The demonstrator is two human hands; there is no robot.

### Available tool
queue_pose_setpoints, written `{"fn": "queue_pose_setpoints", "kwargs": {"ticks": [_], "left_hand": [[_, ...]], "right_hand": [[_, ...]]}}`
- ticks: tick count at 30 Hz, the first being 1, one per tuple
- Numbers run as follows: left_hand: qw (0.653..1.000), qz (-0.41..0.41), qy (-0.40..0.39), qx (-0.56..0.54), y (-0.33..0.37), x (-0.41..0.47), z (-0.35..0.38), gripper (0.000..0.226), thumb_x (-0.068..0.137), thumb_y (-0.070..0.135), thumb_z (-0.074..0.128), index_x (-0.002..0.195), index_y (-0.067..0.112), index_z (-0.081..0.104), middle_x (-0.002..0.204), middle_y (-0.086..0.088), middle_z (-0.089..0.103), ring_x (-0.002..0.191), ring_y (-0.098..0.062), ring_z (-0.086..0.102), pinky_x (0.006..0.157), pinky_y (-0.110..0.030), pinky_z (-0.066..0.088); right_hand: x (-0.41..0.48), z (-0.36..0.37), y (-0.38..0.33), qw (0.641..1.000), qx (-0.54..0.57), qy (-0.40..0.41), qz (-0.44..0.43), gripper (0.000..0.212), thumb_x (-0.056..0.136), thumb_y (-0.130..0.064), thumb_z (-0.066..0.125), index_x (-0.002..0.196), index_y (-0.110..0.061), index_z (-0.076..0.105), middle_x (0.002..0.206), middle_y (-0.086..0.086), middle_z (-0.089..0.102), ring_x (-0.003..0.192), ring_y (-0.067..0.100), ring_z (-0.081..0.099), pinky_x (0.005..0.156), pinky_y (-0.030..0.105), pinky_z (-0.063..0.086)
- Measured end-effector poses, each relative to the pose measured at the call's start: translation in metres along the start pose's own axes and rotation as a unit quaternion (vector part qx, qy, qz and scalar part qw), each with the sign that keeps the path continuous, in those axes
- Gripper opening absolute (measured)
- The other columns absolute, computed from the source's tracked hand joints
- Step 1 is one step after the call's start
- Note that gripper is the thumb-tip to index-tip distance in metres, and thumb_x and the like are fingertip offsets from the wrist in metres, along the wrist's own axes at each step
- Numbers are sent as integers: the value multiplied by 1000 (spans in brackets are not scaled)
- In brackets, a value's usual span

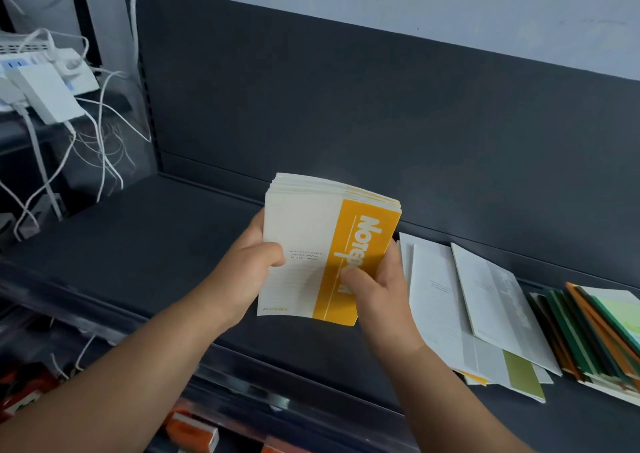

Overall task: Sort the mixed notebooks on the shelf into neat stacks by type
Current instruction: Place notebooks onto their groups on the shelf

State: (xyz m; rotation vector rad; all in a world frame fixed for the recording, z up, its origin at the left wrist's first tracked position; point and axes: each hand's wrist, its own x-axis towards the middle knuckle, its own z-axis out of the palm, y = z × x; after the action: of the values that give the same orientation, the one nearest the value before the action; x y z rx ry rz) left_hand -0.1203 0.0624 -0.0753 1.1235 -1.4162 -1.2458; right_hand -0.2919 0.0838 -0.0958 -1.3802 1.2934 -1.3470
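Both hands hold a stack of white notebooks with a yellow band upright above the dark shelf. My left hand grips its left edge, thumb on the cover. My right hand grips the lower right edge, thumb on the yellow band. To the right, a loose pile of white and grey notebooks lies flat on the shelf, one with a green band at its bottom. Further right lies a fanned pile of green and orange-spined notebooks, partly cut off by the frame edge.
The shelf's dark back panel rises behind the stack. White power adapters and tangled cables sit at the far left. Orange boxes show on a lower shelf below the front edge.
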Motion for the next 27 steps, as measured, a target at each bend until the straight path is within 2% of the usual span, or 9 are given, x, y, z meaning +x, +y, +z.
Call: {"fn": "queue_pose_setpoints", "kwargs": {"ticks": [3, 6, 8, 10, 14, 17, 20, 24, 27], "left_hand": [[1000, 11, -15, 7, 0, 1, -3, 60, 63, 14, 42, 115, 44, 50, 105, 30, 63, 106, 5, 55, 86, -26, 40], [999, 16, -27, 34, -5, -1, -5, 56, 71, 12, 43, 113, 49, 46, 102, 39, 60, 100, 18, 53, 84, -18, 39], [997, 12, -34, 73, -15, -3, -7, 55, 87, 5, 44, 118, 51, 44, 108, 37, 58, 107, 16, 50, 89, -19, 40], [992, 12, -22, 122, -24, -6, -9, 50, 96, 6, 42, 128, 44, 41, 116, 32, 56, 113, 10, 50, 91, -18, 41], [984, 32, 36, 170, -30, -4, -12, 39, 97, 12, 49, 129, 36, 48, 115, 24, 61, 107, 3, 57, 88, -19, 48], [984, 42, 59, 163, -16, 1, -13, 33, 96, 11, 50, 122, 32, 55, 110, 18, 65, 102, 0, 62, 81, -19, 50], [988, 41, 63, 138, 11, 15, -19, 26, 94, 11, 52, 113, 22, 64, 104, 11, 72, 94, -5, 68, 79, -28, 54], [987, -25, 64, 146, 49, 47, -25, 14, 93, 18, 57, 97, 17, 70, 91, 7, 73, 83, -8, 69, 64, -23, 49], [981, -77, 63, 164, 61, 74, -24, 16, 93, 19, 57, 101, 11, 68, 92, 3, 70, 80, -9, 64, 59, -22, 43]], "right_hand": [[1, -3, -1, 1000, -19, -11, 5, 50, 77, -24, 55, 124, -40, 45, 113, -18, 63, 108, 9, 61, 95, 39, 52], [0, -4, 4, 999, -40, -8, 14, 47, 90, -13, 57, 128, -35, 42, 115, -17, 61, 108, 7, 60, 90, 31, 50], [-2, -4, 9, 998, -66, 5, 21, 42, 95, -9, 55, 129, -31, 43, 114, -18, 60, 106, 4, 59, 89, 27, 49], [-3, -5, 13, 994, -106, 15, 26, 33, 98, -14, 55, 127, -28, 45, 111, -23, 59, 103, 1, 58, 91, 26, 49], [0, -10, 17, 990, -134, 33, 35, 24, 96, -21, 59, 110, -37, 47, 102, -28, 58, 94, -5, 59, 85, 21, 50], [8, -13, 8, 993, -96, 40, 45, 24, 94, -20, 62, 113, -31, 53, 108, -19, 65, 97, 0, 64, 82, 20, 54], [28, -17, -9, 996, -40, 40, 69, 26, 92, -16, 66, 117, -18, 59, 107, -7, 72, 97, 10, 70, 84, 32, 58], [64, -25, -31, 991, 27, 8, 128, 20, 92, -14, 66, 112, -11, 62, 102, 1, 75, 90, 18, 74, 83, 40, 59], [87, -25, -36, 985, 34, 7, 167, 12, 92, -14, 65, 103, -11, 63, 98, 4, 74, 87, 20, 73, 79, 37, 60]]}}
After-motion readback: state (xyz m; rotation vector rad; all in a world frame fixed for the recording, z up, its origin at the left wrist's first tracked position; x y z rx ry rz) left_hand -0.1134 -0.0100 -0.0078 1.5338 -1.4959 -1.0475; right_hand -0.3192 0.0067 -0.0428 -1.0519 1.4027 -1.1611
